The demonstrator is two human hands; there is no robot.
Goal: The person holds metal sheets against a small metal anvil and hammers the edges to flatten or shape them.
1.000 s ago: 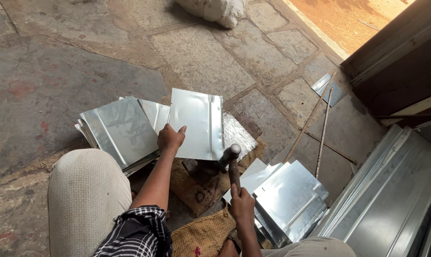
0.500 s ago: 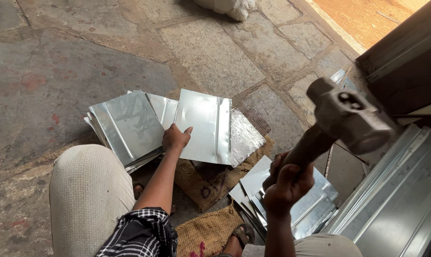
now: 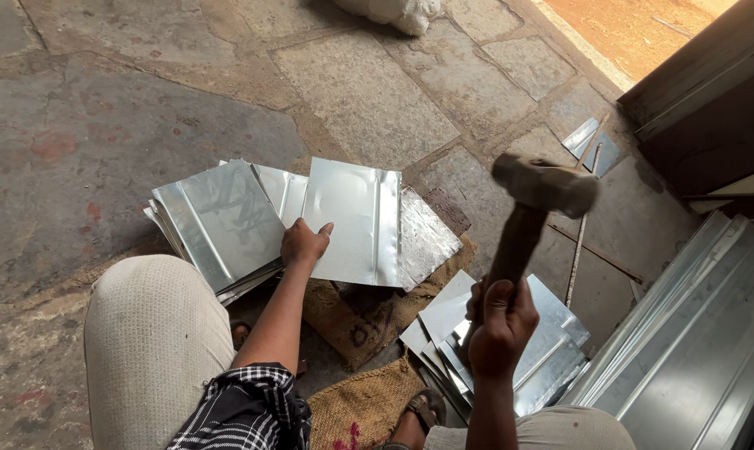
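My left hand [image 3: 304,243] presses flat on the near left edge of a shiny rectangular metal sheet [image 3: 354,222] that lies on the stone floor. My right hand [image 3: 500,323] grips the wooden handle of a hammer [image 3: 534,204]. The blurred hammer head is raised in the air to the right of the sheet, well above the floor. My knees frame the bottom of the view.
A pile of metal sheets [image 3: 220,223] lies left of the held sheet, another pile [image 3: 500,352] under my right hand. Burlap sacking [image 3: 362,320] covers the floor between them. Long folded metal panels [image 3: 700,350] lean at the right. A thin rod [image 3: 579,243] lies nearby.
The hammer swung up from the sheet's near edge to a high raised position, then has come down a little and moved left. My left hand stays on the sheet.
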